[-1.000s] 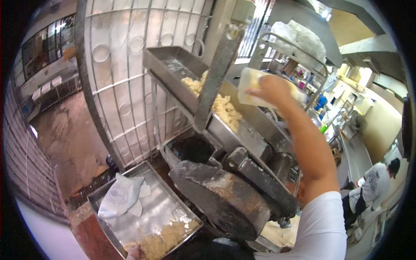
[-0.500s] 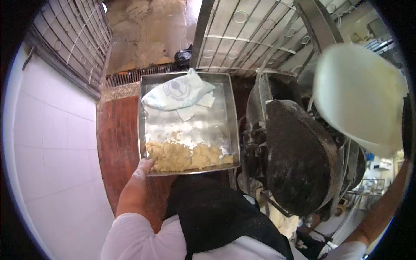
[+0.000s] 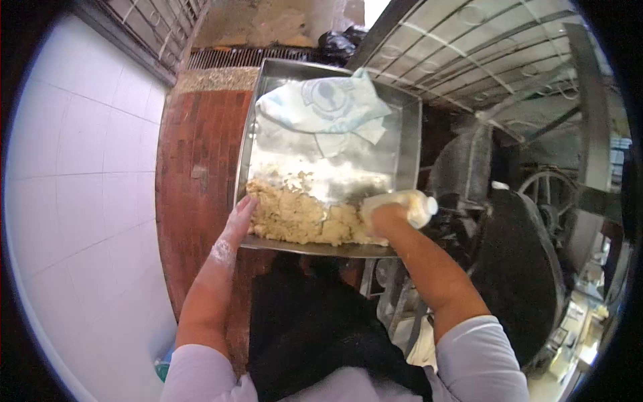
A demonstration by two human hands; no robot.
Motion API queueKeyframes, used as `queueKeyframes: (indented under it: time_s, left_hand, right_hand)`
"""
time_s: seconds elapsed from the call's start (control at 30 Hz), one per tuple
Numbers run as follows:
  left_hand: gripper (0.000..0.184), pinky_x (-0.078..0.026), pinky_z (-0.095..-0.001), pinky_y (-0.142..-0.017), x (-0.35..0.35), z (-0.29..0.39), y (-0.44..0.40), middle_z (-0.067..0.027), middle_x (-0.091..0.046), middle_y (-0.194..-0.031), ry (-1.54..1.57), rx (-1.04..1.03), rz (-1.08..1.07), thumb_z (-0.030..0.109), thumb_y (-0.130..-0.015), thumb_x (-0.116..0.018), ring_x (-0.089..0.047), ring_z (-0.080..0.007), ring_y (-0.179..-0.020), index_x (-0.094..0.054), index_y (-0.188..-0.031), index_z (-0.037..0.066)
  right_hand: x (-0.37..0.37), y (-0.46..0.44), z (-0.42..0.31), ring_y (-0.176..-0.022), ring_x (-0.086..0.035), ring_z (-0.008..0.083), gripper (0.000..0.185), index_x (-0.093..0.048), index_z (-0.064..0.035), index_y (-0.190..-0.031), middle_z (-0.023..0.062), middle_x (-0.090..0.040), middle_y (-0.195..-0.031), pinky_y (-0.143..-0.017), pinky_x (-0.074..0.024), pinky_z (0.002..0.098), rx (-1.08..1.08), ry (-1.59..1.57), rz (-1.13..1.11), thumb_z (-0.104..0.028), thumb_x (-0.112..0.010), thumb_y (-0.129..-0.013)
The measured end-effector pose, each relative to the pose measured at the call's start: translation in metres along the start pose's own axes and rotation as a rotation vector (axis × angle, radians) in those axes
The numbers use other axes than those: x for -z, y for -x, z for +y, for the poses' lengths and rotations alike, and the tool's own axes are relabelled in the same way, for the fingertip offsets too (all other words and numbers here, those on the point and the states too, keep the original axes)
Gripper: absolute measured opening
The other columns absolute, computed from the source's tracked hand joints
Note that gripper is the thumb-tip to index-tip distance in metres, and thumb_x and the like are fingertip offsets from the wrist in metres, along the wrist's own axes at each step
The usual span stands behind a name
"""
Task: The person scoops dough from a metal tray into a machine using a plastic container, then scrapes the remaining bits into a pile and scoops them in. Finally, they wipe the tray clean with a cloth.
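A deep metal tray (image 3: 405,144) is in front of me, with a crumbly pale-yellow dough (image 3: 295,214) gathered along its near side. My left hand (image 3: 242,218), dusted with white flour, grips the tray's left wall near the front corner, fingertips over the rim by the dough. In my right hand (image 3: 390,220) is a white plastic jug (image 3: 416,206), lying on its side at the right end of the dough, its capped neck pointing right. Its other end is hidden behind the hand. A printed white cloth (image 3: 328,104) lies crumpled at the tray's far end.
Dark machinery with a rounded black cover (image 3: 519,268) and a spoked wheel (image 3: 549,194) stands close on the right. A white tiled wall (image 3: 94,221) runs along the left. Red brick floor (image 3: 194,174), a drain grate (image 3: 254,58) and a black bag (image 3: 341,43) lie beyond.
My right hand has brought the white jug from high on the right down to the dough in the tray. The view has shifted; my left hand stays at the tray's left wall.
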State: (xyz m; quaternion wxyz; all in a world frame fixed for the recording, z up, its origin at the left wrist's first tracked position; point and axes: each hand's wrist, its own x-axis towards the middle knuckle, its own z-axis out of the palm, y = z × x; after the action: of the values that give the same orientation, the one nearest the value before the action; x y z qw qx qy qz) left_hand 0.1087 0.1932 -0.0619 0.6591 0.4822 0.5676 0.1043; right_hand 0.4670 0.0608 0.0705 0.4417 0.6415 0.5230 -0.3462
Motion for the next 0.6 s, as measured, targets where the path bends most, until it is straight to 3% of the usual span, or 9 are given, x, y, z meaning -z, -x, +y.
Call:
queueKeyframes:
  time_s: [0.17, 0.27, 0.33, 0.43, 0.47, 0.6]
  left_hand:
    - [0.079, -0.026, -0.0344, -0.111, -0.016, 0.021, -0.064, -0.0174, -0.024, -0.152, -0.240, 0.076, -0.061, 0.053, -0.087, -0.056, -0.026, -0.0273, -0.140, -0.034, -0.143, 0.001]
    - [0.086, -0.022, -0.0345, -0.113, -0.035, 0.006, -0.087, -0.0149, -0.012, -0.156, -0.262, 0.198, -0.013, 0.058, -0.085, -0.056, -0.015, -0.0248, -0.143, -0.028, -0.146, 0.003]
    - [0.090, -0.020, -0.0351, -0.114, -0.046, 0.002, -0.097, -0.0149, -0.008, -0.157, -0.216, 0.254, -0.009, 0.060, -0.084, -0.057, -0.011, -0.0240, -0.144, -0.025, -0.147, 0.004]
    - [0.100, -0.016, -0.0439, -0.115, -0.049, -0.007, -0.110, -0.0159, -0.005, -0.157, -0.632, 0.300, -0.021, 0.068, -0.075, -0.061, -0.008, -0.0373, -0.143, -0.027, -0.147, 0.007]
    - [0.100, -0.016, -0.0455, -0.116, -0.048, -0.020, -0.113, -0.0158, -0.004, -0.156, -0.558, 0.262, 0.000, 0.068, -0.072, -0.063, -0.008, -0.0417, -0.142, -0.030, -0.146, 0.010]
    - [0.095, -0.017, -0.0449, -0.115, -0.054, -0.006, -0.095, -0.0185, -0.008, -0.155, -0.665, 0.244, -0.021, 0.066, -0.070, -0.067, -0.011, -0.0399, -0.142, -0.038, -0.143, 0.013]
  right_hand:
    - [-0.082, -0.067, 0.014, -0.103, -0.062, 0.0322, 0.056, -0.068, -0.0065, -0.107, 0.0131, -0.067, -0.109, -0.085, -0.0478, 0.0503, 0.007, 0.071, -0.093, -0.055, -0.059, -0.080]
    - [-0.057, -0.046, 0.014, -0.095, -0.066, 0.0270, 0.043, -0.071, -0.0073, -0.098, 0.0128, -0.069, -0.101, -0.078, -0.0515, 0.0421, 0.010, 0.024, -0.017, -0.045, -0.065, -0.080]
    - [-0.054, -0.045, 0.019, -0.091, -0.065, 0.0290, 0.053, -0.071, -0.0066, -0.094, 0.0147, -0.068, -0.096, -0.076, -0.0509, 0.0434, 0.132, -0.067, -0.073, -0.056, -0.064, -0.077]
    - [-0.050, -0.032, 0.007, -0.088, -0.065, 0.0306, 0.064, -0.070, -0.0048, -0.093, 0.0168, -0.067, -0.090, -0.074, -0.0506, 0.0442, 0.108, -0.221, -0.037, -0.066, -0.058, -0.076]
    - [-0.069, -0.039, 0.004, -0.087, -0.065, 0.0312, 0.070, -0.069, -0.0044, -0.092, 0.0178, -0.067, -0.086, -0.073, -0.0507, 0.0435, 0.144, -0.232, 0.061, -0.071, -0.053, -0.076]
    - [-0.082, -0.056, -0.028, -0.082, -0.065, 0.0324, 0.067, -0.068, -0.0051, -0.089, 0.0182, -0.066, -0.083, -0.070, -0.0503, 0.0439, 0.125, -0.429, 0.126, -0.069, -0.054, -0.077]
